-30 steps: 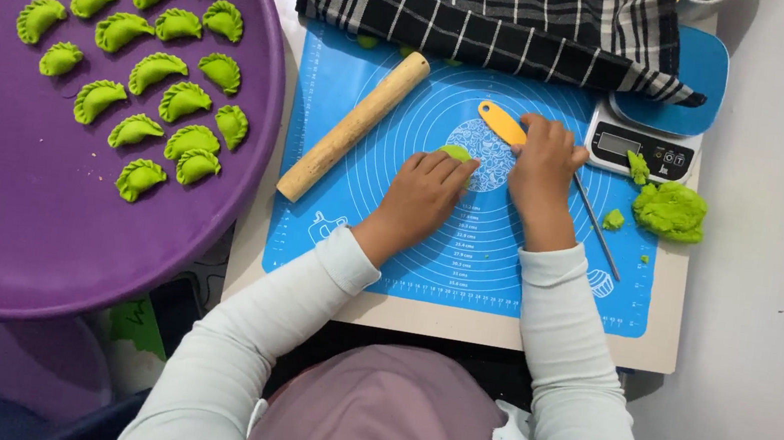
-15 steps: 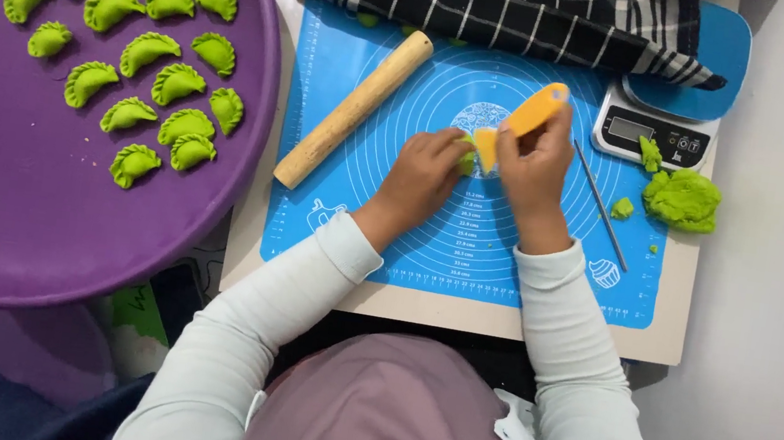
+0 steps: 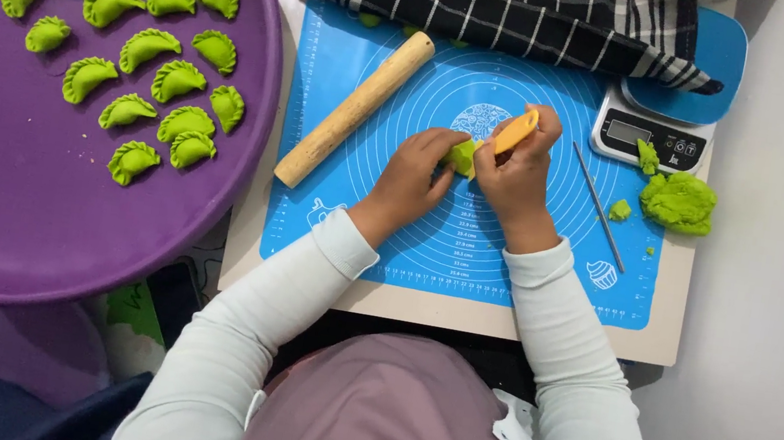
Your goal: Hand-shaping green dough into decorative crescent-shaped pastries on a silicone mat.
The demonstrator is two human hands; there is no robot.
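Hands meet at the middle of the blue silicone mat (image 3: 382, 219), which lies on a pale board (image 3: 461, 312). Left hand (image 3: 415, 175) curls its fingers against a small green dough piece (image 3: 462, 155), pinning it on the mat's printed rings. Right hand (image 3: 518, 169) is closed around an orange plastic scraper (image 3: 515, 131), blade end angled down toward the dough; whether the blade touches the dough cannot be told.

Wooden rolling pin (image 3: 356, 108) lies diagonally near the mat's left edge, apart from both hands. Thin metal skewer (image 3: 599, 206) rests toward the mat's right edge. Digital kitchen scale (image 3: 647, 137) sits at the board's far right corner, part under a black checked cloth (image 3: 501, 2) that runs along the far edge. Green dough lump (image 3: 679, 201) lies at the right edge, small scraps beside it. Purple round tray (image 3: 30, 213) to the left holds rows of folded green dumplings (image 3: 149, 47).

Judgement: the step appears to be dividing or trimming the piece. A clean result calls for a steady left-hand hold, fingertips kept clear of the blade's path, and a straight downward press rather than a dragging one, which would smear soft dough.
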